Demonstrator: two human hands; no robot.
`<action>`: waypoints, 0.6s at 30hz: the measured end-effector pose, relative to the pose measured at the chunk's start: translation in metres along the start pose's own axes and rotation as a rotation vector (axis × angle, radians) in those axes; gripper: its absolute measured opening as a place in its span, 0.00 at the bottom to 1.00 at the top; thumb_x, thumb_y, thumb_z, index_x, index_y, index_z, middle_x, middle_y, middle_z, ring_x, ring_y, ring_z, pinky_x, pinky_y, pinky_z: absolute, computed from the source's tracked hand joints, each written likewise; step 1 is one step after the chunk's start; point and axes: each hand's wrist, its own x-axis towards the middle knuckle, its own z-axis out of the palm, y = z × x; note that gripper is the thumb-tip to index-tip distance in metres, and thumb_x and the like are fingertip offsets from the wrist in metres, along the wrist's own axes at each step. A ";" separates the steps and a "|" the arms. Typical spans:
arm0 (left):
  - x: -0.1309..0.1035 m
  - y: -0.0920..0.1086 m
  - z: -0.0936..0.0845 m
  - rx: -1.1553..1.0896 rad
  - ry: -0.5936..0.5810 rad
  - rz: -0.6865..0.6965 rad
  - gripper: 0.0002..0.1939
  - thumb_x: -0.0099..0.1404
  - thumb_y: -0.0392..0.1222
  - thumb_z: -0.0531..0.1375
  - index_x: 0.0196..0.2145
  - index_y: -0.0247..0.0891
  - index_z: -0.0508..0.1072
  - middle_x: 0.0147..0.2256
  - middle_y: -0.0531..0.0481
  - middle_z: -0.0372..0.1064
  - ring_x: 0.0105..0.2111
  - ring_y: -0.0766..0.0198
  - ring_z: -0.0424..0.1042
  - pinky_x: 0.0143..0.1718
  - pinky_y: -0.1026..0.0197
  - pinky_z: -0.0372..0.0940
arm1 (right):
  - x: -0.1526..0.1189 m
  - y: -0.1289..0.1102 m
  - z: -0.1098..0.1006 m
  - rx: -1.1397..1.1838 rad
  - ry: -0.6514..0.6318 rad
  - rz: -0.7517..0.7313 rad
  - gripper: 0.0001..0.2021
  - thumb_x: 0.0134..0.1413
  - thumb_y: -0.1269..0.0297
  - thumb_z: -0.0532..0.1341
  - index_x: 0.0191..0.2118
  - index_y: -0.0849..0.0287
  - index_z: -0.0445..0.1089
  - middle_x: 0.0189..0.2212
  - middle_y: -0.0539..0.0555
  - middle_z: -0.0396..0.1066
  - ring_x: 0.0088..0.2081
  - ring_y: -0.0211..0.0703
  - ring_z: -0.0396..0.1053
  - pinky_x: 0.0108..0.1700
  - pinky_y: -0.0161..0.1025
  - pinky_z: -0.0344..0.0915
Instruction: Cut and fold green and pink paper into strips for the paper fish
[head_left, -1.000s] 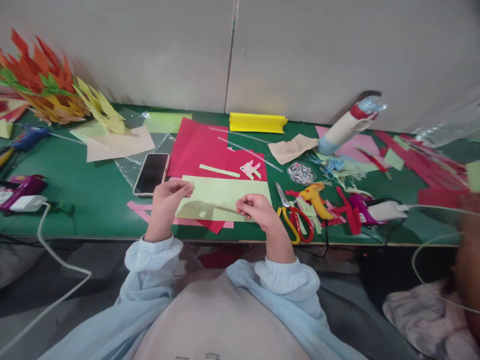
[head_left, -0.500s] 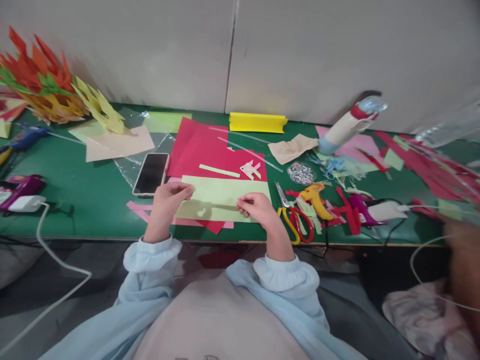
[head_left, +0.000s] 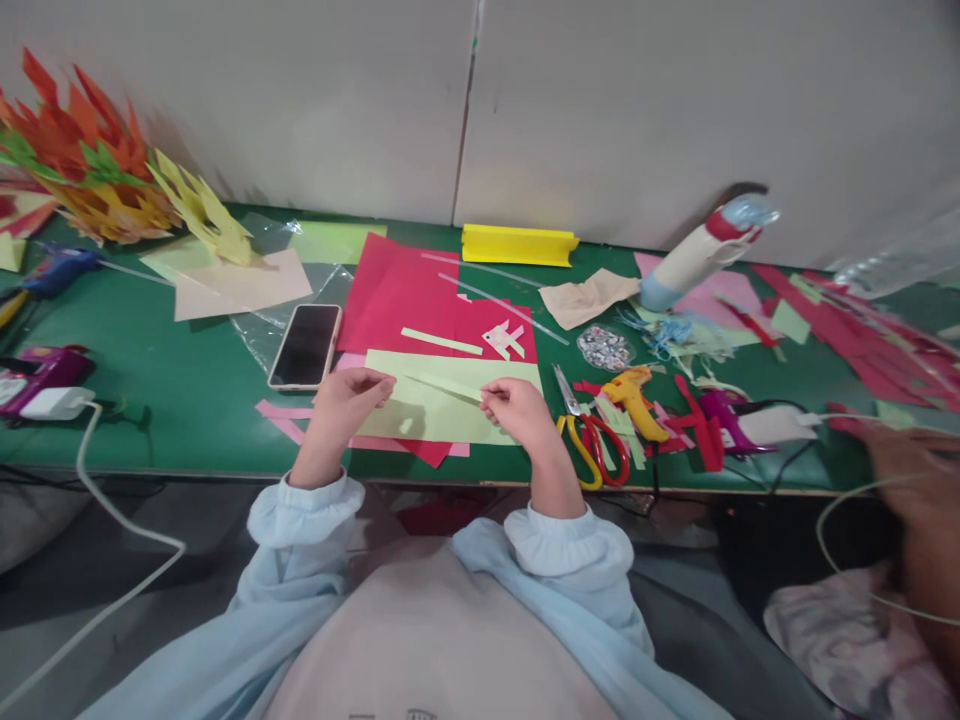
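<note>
Over a pale green paper sheet (head_left: 420, 425), my right hand (head_left: 519, 408) pinches one end of a narrow pale green paper strip (head_left: 448, 388). The strip slants up and left, its free end close to my left fingertips. My left hand (head_left: 346, 405) is closed in a pinch at the sheet's left side; whether anything is between its fingers I cannot make out. Behind the sheet, on red paper (head_left: 405, 290), lie another pale green strip (head_left: 441, 342) and a small fish-shaped folded paper piece (head_left: 502, 338).
Scissors (head_left: 589, 435), a yellow glue gun (head_left: 637, 400) and paper scraps lie right of my hand. A phone (head_left: 306, 345) is at left. Farther back stand folded yellow card (head_left: 519, 246), a bottle (head_left: 701, 255) and a paper-craft piece (head_left: 82, 160). Another person's arm (head_left: 919, 500) is at far right.
The strip now shows slanting from my right fingers, its left end apart from my left hand. My right hand has risen slightly. The other person's arm at right has shifted left.
</note>
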 end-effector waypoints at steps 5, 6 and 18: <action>-0.005 -0.002 0.020 0.098 -0.237 -0.011 0.11 0.51 0.50 0.68 0.25 0.39 0.81 0.25 0.47 0.77 0.23 0.63 0.71 0.26 0.62 0.65 | -0.006 -0.011 0.008 0.092 -0.030 0.009 0.02 0.55 0.70 0.61 0.34 0.61 0.71 0.28 0.53 0.76 0.24 0.33 0.69 0.29 0.31 0.67; -0.007 -0.001 0.024 0.107 -0.270 -0.009 0.11 0.52 0.50 0.67 0.27 0.39 0.82 0.27 0.46 0.78 0.25 0.62 0.73 0.28 0.62 0.67 | -0.007 -0.013 0.008 0.113 -0.039 0.009 0.02 0.55 0.70 0.62 0.34 0.61 0.71 0.28 0.53 0.75 0.25 0.33 0.69 0.29 0.31 0.67; -0.014 0.002 0.038 0.073 -0.352 0.074 0.17 0.58 0.50 0.65 0.42 0.41 0.81 0.46 0.42 0.79 0.42 0.54 0.79 0.45 0.54 0.72 | -0.014 -0.020 0.006 0.278 -0.120 0.017 0.03 0.53 0.68 0.64 0.33 0.62 0.71 0.23 0.50 0.72 0.23 0.31 0.67 0.26 0.29 0.66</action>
